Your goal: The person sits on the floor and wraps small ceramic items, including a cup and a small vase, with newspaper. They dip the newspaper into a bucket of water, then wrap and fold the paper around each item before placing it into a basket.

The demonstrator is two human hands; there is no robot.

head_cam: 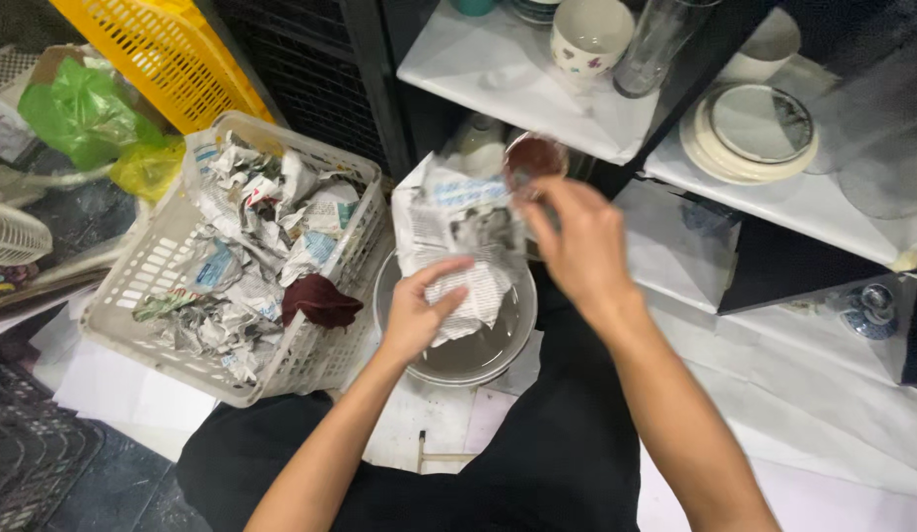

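Observation:
My left hand [419,313] grips a crumpled sheet of newspaper [456,229] by its lower edge, just above a round glass plate [498,347] on the floor. Held up beside the paper's top right corner is a small clear glass [533,162] with a brownish tint, in my right hand [577,248]. The glass is partly wrapped or hidden by my fingers and the paper.
A white plastic basket [153,286] full of crumpled newspaper and a dark red cloth [320,300] stands at the left. A yellow crate [168,54] leans behind it. White shelves at the right carry a cup [588,34], a tall glass [653,44] and stacked plates [754,133].

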